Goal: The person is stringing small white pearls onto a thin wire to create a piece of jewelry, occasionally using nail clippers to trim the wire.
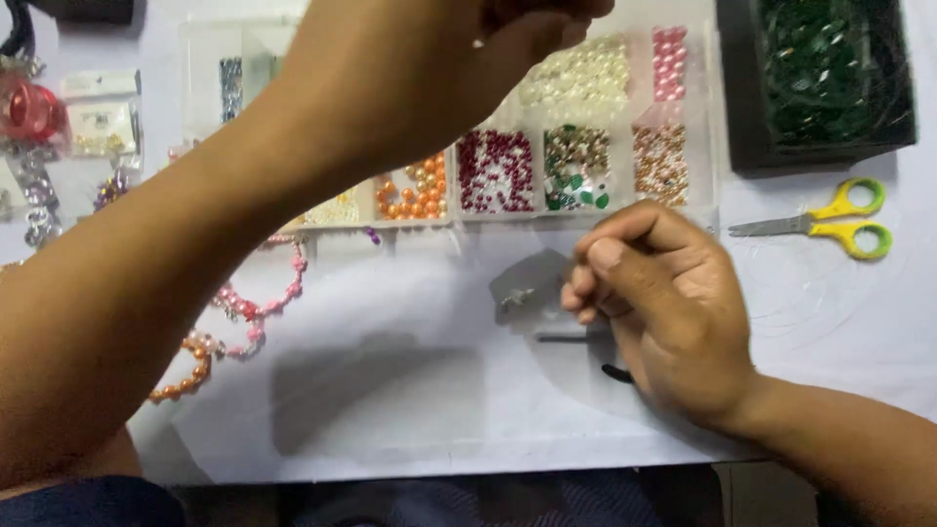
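Note:
My left hand (pixel 459 59) is raised high over the clear bead organiser box (pixel 693 166), its fingers pinched together near the top edge; whatever it pinches is too thin to see. My right hand (pixel 659 293) rests low on the white table cover, fingers curled shut near a small silvery piece (pixel 517 296) and a thin dark tool (pixel 561 338). A fine clear thread seems to run between the hands, though it is barely visible. The box holds cream, pink, red, orange, green and brown beads in separate compartments.
Yellow-handled scissors (pixel 830 222) lie at the right. A black tray of green beads (pixel 830 68) stands at the back right. Pink and orange beaded bracelets (pixel 244 312) lie at the left, with packets and trinkets (pixel 98 117) behind them.

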